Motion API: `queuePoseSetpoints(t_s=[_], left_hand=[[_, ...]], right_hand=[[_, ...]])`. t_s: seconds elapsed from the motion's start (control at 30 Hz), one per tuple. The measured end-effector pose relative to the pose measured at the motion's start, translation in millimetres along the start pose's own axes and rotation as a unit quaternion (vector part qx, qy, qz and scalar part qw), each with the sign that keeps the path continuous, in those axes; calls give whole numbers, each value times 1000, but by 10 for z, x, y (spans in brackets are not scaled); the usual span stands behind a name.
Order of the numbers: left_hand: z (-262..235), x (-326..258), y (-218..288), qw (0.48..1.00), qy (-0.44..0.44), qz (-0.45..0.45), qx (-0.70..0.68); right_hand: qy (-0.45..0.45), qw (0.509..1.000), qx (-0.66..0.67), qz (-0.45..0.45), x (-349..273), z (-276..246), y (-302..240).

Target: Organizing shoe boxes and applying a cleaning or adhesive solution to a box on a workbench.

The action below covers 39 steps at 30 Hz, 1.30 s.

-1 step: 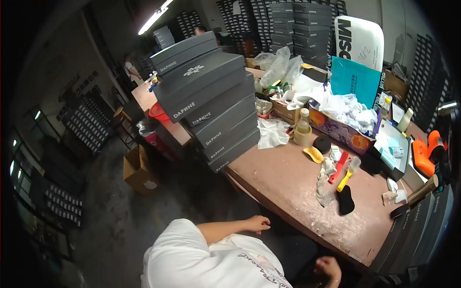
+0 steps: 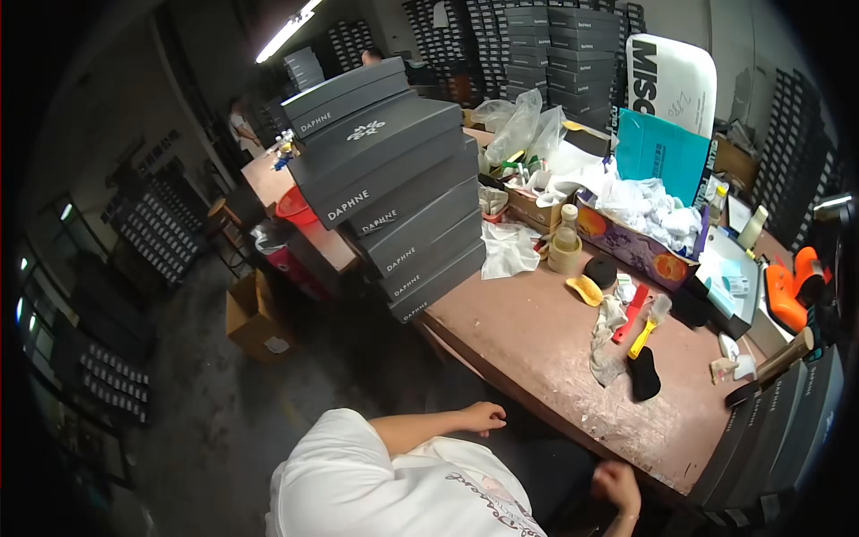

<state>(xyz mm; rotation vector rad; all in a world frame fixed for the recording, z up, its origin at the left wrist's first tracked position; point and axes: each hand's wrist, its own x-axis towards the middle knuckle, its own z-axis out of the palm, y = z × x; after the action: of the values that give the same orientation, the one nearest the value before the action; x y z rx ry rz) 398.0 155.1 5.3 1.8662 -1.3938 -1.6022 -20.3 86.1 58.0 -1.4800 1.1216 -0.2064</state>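
Note:
My left hand rests by my lap, just short of the table's near edge. Its fingers are loosely curled, and nothing shows in them. Lower down on the right, my right hand is closed and a little blurred, also below the table edge with nothing visible in it. Neither hand touches anything on the table. Nearest to them on its top lie a black pad, a crumpled grey cloth, a yellow-handled brush and a red-handled tool.
A tall stack of dark shoe boxes stands at the table's left end; more dark boxes are at the near right. Behind are a bottle, a purple carton holding white paper, and an orange tool. A cardboard box sits on the floor.
My right hand has risen slightly toward the table edge. My left hand has stayed nearly still, and the things on the table have not moved.

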Motion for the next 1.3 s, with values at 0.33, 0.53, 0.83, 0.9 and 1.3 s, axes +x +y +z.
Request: queuePoseSetpoints(t_s=[0.33, 0.53, 0.83, 0.9, 1.3], left_hand=[[-167, 4, -236, 986, 37, 104, -129], [-616, -174, -14, 929, 88, 203, -297], [-2490, -1811, 523, 587, -73, 396, -703], [-2442, -1556, 429, 647, -85, 437, -619], [-1706, -913, 1047, 881, -89, 390, -253]], right_hand=[[168, 645, -340, -664, 631, 1751, -4844], [262, 453, -400, -752, 1516, 2893, -5671], [151, 582, -335, -725, 650, 1792, -4503], [85, 801, -126, -580, 499, 1660, -3923], [47, 952, 233, -194, 589, 1248, -2264]])
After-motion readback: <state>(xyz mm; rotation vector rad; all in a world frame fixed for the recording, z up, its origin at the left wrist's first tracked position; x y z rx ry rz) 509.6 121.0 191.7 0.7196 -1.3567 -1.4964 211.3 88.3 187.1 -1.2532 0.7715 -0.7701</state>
